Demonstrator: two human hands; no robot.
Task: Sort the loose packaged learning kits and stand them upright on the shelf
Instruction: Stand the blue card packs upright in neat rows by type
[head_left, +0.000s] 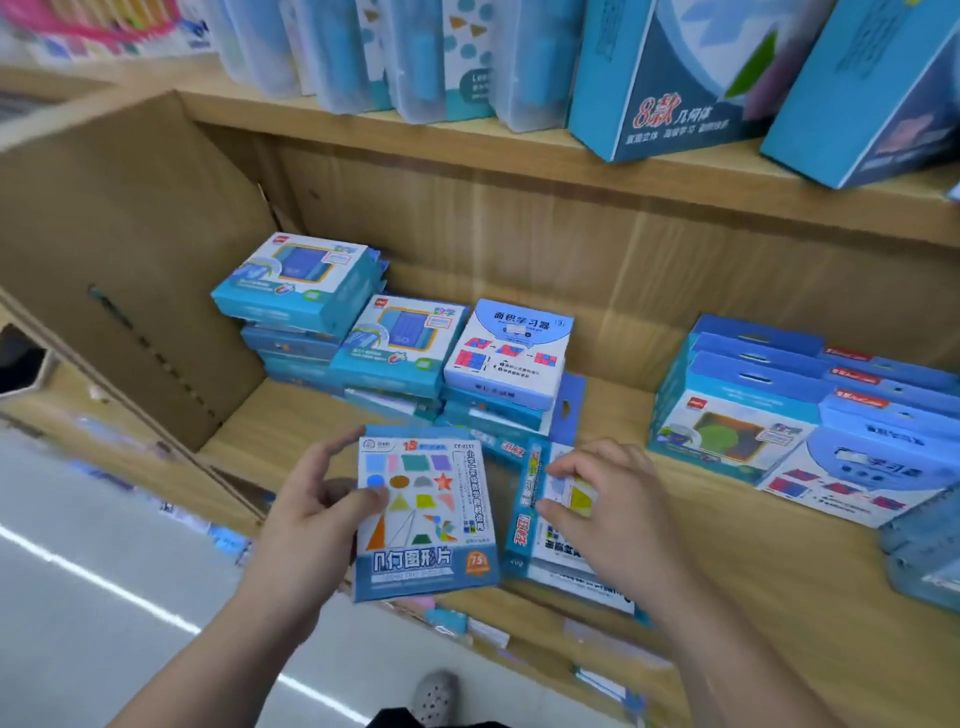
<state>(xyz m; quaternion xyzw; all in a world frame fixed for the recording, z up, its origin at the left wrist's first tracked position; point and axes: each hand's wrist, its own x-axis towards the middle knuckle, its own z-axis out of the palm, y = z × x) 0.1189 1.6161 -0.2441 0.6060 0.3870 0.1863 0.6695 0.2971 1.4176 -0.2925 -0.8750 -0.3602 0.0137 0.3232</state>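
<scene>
Head view: shapes kit (423, 514) pinched by left hand (311, 514); second kit (545, 525) gripped by right hand (608, 499).
Progress: stacks (395, 353) beyond left hand laid flat; upright standing judged outstanding.

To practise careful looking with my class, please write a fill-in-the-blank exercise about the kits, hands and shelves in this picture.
1. The left hand holds a shapes kit whose front shows a red ____.
2. The right hand pinches a second kit lying to the ____ of the shapes kit.
3. The tall blue boxes stand on the shelf ____ the flat stacks.
Missing words: star; right; above.
</scene>
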